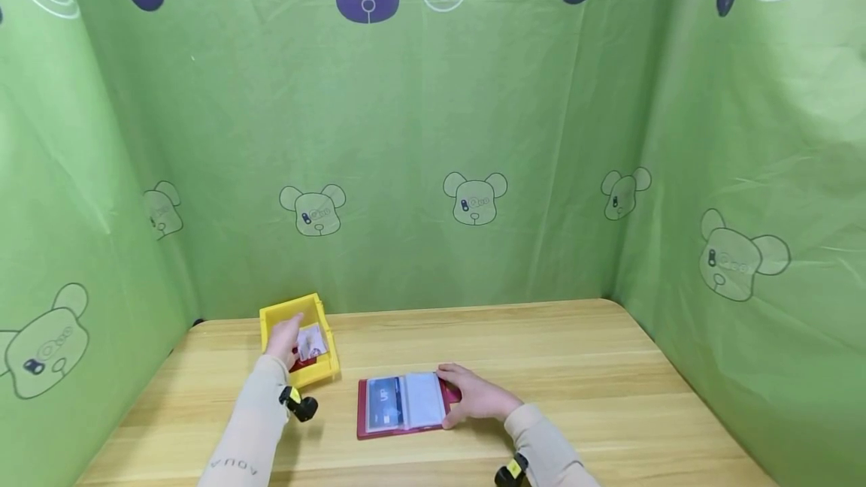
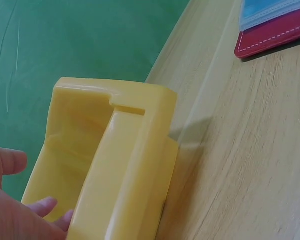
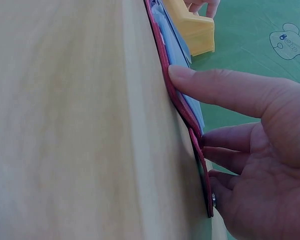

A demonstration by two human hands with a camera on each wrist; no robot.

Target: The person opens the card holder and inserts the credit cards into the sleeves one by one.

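My left hand [image 1: 283,338] reaches down into a yellow plastic bin [image 1: 320,376], its thumb and fingers apart in the left wrist view. Beside those fingers, inside the bin, lies a pale printed card [image 1: 312,342] with something red under it. An opened red card holder [image 1: 362,427] with white stitching lies flat on the table. Its left clear sleeve shows a blue card [image 1: 384,403]; the right sleeve [image 1: 425,399] looks whitish. My right hand [image 1: 476,395] grips the holder's right end, thumb on the near edge and fingers curled toward the far edge, around the snap tab.
A wooden table [image 1: 575,367] carries the bin at its back left and the holder near the middle front. Green printed curtains [image 1: 406,119] rise behind the table and on both sides.
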